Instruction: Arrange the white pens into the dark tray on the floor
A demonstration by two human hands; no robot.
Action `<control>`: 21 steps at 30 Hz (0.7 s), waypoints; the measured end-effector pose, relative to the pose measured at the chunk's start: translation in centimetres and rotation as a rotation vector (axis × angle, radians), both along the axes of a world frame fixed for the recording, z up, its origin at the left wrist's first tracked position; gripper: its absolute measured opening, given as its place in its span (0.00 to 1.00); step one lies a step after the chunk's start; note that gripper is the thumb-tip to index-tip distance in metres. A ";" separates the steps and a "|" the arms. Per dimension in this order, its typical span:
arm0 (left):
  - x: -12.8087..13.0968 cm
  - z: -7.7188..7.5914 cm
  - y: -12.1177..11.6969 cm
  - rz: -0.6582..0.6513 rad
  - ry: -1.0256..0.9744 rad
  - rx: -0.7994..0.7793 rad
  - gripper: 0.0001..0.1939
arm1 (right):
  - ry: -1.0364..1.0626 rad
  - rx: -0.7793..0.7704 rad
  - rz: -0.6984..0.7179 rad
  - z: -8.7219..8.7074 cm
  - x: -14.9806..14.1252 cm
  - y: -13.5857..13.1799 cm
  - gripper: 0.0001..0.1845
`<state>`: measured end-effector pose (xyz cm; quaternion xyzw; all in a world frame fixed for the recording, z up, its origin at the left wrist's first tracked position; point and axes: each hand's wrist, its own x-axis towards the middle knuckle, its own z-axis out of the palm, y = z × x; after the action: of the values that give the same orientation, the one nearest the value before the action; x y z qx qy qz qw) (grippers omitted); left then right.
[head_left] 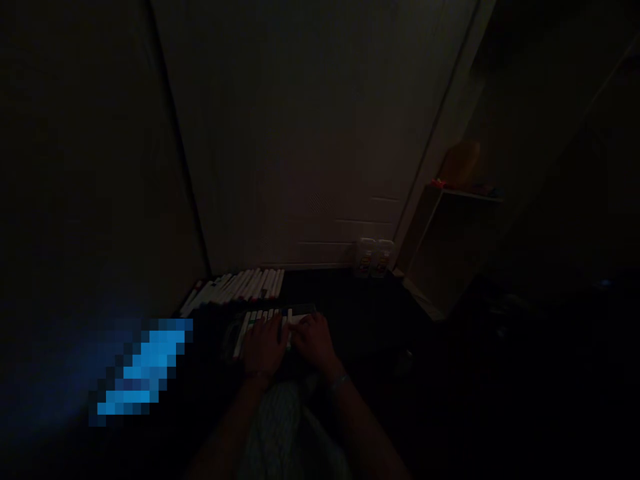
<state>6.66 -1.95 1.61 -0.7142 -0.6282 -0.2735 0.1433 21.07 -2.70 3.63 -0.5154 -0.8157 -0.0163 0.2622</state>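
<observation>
Bare forearms (227,427) nearest. White cylindrical markers (243,335) in clear plastic case (304,309), near front edge of dark table (345,293). Left hand (264,343) open, laid over them; right hand (315,339) half-curled, can't tell grip. Best: barrels parallel, even pressure.

smooth plastic-looking pens (241,335), see-through plastic tubs (366,257), tabletop (335,287) with a dull matt surface, smooth matt wall (310,133), textured cloth garment (275,430)
</observation>
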 end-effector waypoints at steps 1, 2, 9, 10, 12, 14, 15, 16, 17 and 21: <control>0.0 0.0 0.1 0.006 -0.002 0.000 0.22 | -0.003 -0.004 -0.005 0.0 0.0 0.0 0.16; 0.0 0.0 0.1 0.009 -0.001 0.000 0.22 | -0.006 -0.007 -0.006 0.0 0.0 0.0 0.15; -0.1 0.3 -0.2 0.006 0.012 0.017 0.21 | 0.025 0.014 0.002 -0.3 -0.1 -0.1 0.17; -0.1 0.3 -0.3 0.002 0.007 0.019 0.21 | 0.034 0.021 0.005 -0.4 -0.2 -0.1 0.19; -0.1 0.4 -0.4 -0.009 -0.007 0.020 0.21 | 0.043 0.037 0.014 -0.4 -0.2 -0.1 0.20; -0.2 0.5 -0.4 -0.023 -0.023 0.019 0.20 | 0.040 0.044 0.024 -0.3 -0.2 -0.1 0.20; -0.3 0.5 -0.4 -0.031 -0.028 0.020 0.20 | 0.036 0.044 0.024 -0.2 -0.2 -0.1 0.20; -0.3 0.5 -0.4 -0.040 -0.031 0.019 0.20 | 0.032 0.042 0.024 -0.2 -0.3 -0.2 0.19; -0.4 0.5 -0.3 -0.051 -0.033 0.018 0.20 | 0.028 0.040 0.024 -0.1 -0.3 -0.2 0.19; -0.6 0.3 0.0 -0.070 -0.045 0.018 0.20 | 0.008 0.046 0.068 -0.2 -0.4 0.1 0.19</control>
<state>6.10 -1.91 1.87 -0.7281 -0.6034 -0.3000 0.1256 20.66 -2.63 3.41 -0.4811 -0.8312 -0.0241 0.2776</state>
